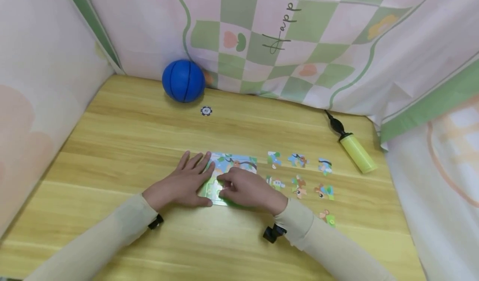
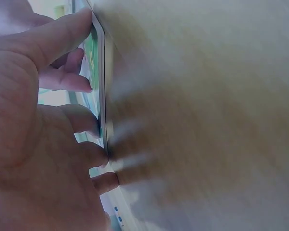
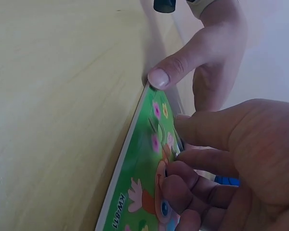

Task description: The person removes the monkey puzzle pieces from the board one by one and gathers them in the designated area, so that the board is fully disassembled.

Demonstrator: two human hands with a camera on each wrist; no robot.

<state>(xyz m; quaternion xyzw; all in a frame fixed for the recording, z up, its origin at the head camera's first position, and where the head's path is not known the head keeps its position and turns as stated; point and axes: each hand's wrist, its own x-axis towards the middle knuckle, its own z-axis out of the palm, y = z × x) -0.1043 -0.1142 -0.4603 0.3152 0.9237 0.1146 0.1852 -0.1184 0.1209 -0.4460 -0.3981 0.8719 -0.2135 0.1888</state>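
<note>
A flat picture puzzle board [image 1: 245, 158], with a monkey and a branch at its top, lies on the table. Its left part shows pale green piece outlines. My left hand [image 1: 186, 182] lies spread along the board's left side, the thumb at its near-left corner. Over the board, my right hand [image 1: 247, 186] has its thumb and index finger bent around a small puzzle piece, mostly hidden by the fingers. In the right wrist view, my right hand [image 3: 231, 163] stays close over the board's green border [image 3: 135, 178], printed with flowers.
Several loose puzzle pieces [image 1: 298, 160] lie in rows right of the board, one near my right sleeve [image 1: 327, 218]. A blue ball [image 1: 183, 81] sits at the back by the curtain, with a round chip [image 1: 206, 111] before it. A yellow hand pump [image 1: 357, 152] lies at the right.
</note>
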